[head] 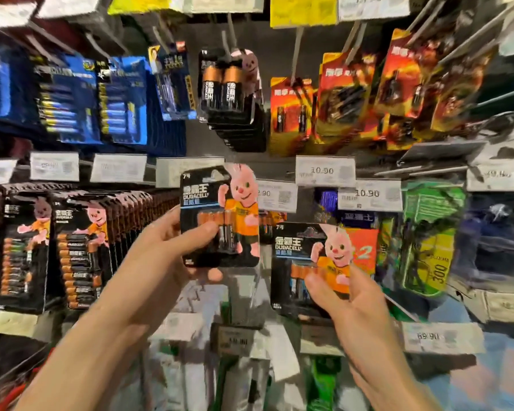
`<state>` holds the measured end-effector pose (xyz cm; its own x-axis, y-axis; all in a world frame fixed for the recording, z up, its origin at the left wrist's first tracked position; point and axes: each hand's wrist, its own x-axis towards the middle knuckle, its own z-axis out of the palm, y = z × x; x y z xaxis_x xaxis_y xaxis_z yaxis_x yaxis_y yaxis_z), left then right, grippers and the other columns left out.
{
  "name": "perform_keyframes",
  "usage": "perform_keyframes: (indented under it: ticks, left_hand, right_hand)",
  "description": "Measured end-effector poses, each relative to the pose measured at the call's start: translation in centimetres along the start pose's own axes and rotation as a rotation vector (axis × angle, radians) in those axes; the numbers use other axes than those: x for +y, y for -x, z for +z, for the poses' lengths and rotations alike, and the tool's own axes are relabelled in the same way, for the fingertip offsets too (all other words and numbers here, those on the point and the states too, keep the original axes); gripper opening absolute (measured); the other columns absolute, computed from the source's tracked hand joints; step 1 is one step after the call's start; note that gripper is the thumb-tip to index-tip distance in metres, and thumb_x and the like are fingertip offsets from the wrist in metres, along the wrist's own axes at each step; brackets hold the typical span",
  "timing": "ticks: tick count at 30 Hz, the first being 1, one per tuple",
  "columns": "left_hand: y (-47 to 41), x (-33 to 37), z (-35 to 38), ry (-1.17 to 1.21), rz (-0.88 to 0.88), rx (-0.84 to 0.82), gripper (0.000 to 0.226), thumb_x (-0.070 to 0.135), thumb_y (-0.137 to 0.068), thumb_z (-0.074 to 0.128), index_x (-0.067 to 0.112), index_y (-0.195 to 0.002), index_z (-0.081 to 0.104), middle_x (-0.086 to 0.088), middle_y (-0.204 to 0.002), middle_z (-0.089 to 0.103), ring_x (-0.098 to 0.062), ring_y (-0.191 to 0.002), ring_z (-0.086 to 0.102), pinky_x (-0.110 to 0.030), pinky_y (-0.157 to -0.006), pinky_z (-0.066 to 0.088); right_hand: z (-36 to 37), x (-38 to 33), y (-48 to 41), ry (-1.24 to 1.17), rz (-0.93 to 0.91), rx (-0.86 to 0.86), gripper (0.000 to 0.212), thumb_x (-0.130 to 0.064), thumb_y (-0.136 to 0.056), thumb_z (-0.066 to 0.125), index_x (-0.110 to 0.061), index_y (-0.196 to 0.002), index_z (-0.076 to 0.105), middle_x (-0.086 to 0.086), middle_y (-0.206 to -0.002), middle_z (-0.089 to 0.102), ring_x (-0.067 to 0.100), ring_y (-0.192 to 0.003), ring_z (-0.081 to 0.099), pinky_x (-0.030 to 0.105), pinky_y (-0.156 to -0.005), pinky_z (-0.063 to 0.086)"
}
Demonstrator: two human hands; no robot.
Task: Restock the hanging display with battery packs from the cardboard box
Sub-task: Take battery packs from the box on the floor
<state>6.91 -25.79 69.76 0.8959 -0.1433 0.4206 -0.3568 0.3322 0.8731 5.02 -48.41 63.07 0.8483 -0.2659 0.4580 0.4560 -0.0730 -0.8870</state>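
My left hand (163,247) grips a black battery pack (217,203) with a pink bunny on it, held upright in front of the middle row of the hanging display. My right hand (341,295) holds a second pack of the same kind (303,256) lower and to the right, thumb across its front. The hook behind the left pack is hidden by the pack itself. The cardboard box is out of view.
Full hooks of black battery packs (80,250) hang at the left. Above hang blue packs (122,99), black two-cell packs (229,93) and red-orange packs (347,93). Green packages (428,238) hang at the right. White price tags (325,170) line the rails.
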Motion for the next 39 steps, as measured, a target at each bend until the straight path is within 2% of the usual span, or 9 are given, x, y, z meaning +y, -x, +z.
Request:
perform_keyframes:
  ticks: [2,7,11,16,22,27,29,34,39]
  left_hand:
    - [-0.7,0.7,0.5,-0.017,-0.023,-0.002,0.038,0.014,-0.080,0.073,0.010,-0.118,0.069,-0.016,-0.106,0.075,-0.028,-0.084,0.073,-0.026,-0.043,0.051]
    - [-1.4,1.0,1.7,-0.028,-0.002,0.043,0.029,0.012,-0.083,0.067,0.010,-0.112,0.070,-0.017,-0.109,0.075,-0.027,-0.086,0.071,-0.025,-0.044,0.053]
    - [-2.0,0.7,1.7,-0.036,-0.032,0.029,0.021,0.012,-0.083,0.068,0.011,-0.103,0.073,-0.016,-0.105,0.074,-0.027,-0.085,0.070,-0.025,-0.044,0.053]
    - [-2.9,0.7,1.7,0.002,-0.118,-0.035,0.032,0.012,-0.085,0.068,0.006,-0.116,0.071,-0.018,-0.107,0.074,-0.024,-0.079,0.070,-0.022,-0.041,0.050]
    - [-4.1,3.0,1.1,0.061,-0.095,-0.045,0.035,0.019,-0.076,0.071,0.013,-0.110,0.075,-0.007,-0.106,0.077,-0.013,-0.078,0.073,-0.017,-0.041,0.048]
    - [-4.7,3.7,0.5,0.077,-0.117,-0.073,0.042,0.019,-0.076,0.072,0.011,-0.117,0.073,-0.008,-0.110,0.077,-0.011,-0.075,0.072,-0.017,-0.042,0.049]
    - [-4.8,3.6,0.2,0.077,-0.118,-0.091,0.046,0.019,-0.076,0.072,0.010,-0.121,0.071,-0.009,-0.112,0.076,-0.013,-0.076,0.072,-0.017,-0.040,0.048]
    - [-4.9,3.9,-0.1,0.064,-0.125,-0.131,0.047,0.020,-0.076,0.072,0.011,-0.122,0.072,-0.012,-0.118,0.075,-0.016,-0.084,0.070,-0.017,-0.040,0.048]
    - [-5.1,3.5,-0.6,0.000,-0.093,-0.118,0.038,0.021,-0.098,0.057,0.009,-0.133,0.065,-0.017,-0.137,0.063,-0.020,-0.094,0.066,-0.019,-0.046,0.053]
  right_hand:
    - [-0.2,0.2,-0.6,-0.032,0.002,-0.047,0.016,-0.022,-0.091,0.071,-0.031,-0.104,0.067,-0.034,-0.088,0.069,-0.011,-0.086,0.063,0.004,-0.064,0.045]
    - [-0.3,0.4,-1.5,-0.060,0.008,-0.071,0.019,-0.029,-0.090,0.072,-0.037,-0.107,0.068,-0.025,-0.102,0.071,-0.004,-0.102,0.062,0.025,-0.085,0.045]
    - [-0.6,0.3,-1.8,-0.059,-0.035,-0.098,0.018,-0.022,-0.093,0.069,-0.037,-0.101,0.069,-0.022,-0.100,0.074,-0.007,-0.093,0.066,0.020,-0.080,0.047]
    - [-0.2,0.5,-1.9,-0.019,-0.049,-0.057,0.028,-0.027,-0.092,0.070,-0.052,-0.105,0.068,-0.015,-0.110,0.073,0.009,-0.112,0.064,0.038,-0.097,0.049]
    - [0.5,0.0,-1.9,-0.012,-0.059,-0.084,0.018,-0.022,-0.092,0.070,-0.036,-0.102,0.073,-0.014,-0.104,0.075,0.003,-0.100,0.068,0.033,-0.091,0.050]
    - [1.9,-0.4,-3.0,0.011,-0.060,-0.068,0.029,-0.045,-0.085,0.074,-0.040,-0.113,0.069,-0.011,-0.115,0.072,0.011,-0.112,0.064,0.043,-0.102,0.049]
    - [2.5,-0.6,-3.5,0.001,-0.044,-0.097,0.037,-0.048,-0.084,0.074,-0.034,-0.118,0.068,-0.009,-0.114,0.072,0.009,-0.109,0.066,0.040,-0.101,0.050]
    - [4.6,-1.1,-4.4,-0.015,-0.065,-0.161,0.012,-0.018,-0.096,0.068,-0.020,-0.108,0.070,0.003,-0.103,0.076,0.019,-0.100,0.070,0.036,-0.094,0.056]
    - [6.2,-1.5,-5.6,0.014,-0.089,-0.173,0.015,-0.016,-0.097,0.068,-0.030,-0.099,0.072,-0.015,-0.088,0.075,-0.006,-0.080,0.066,0.005,-0.065,0.046]
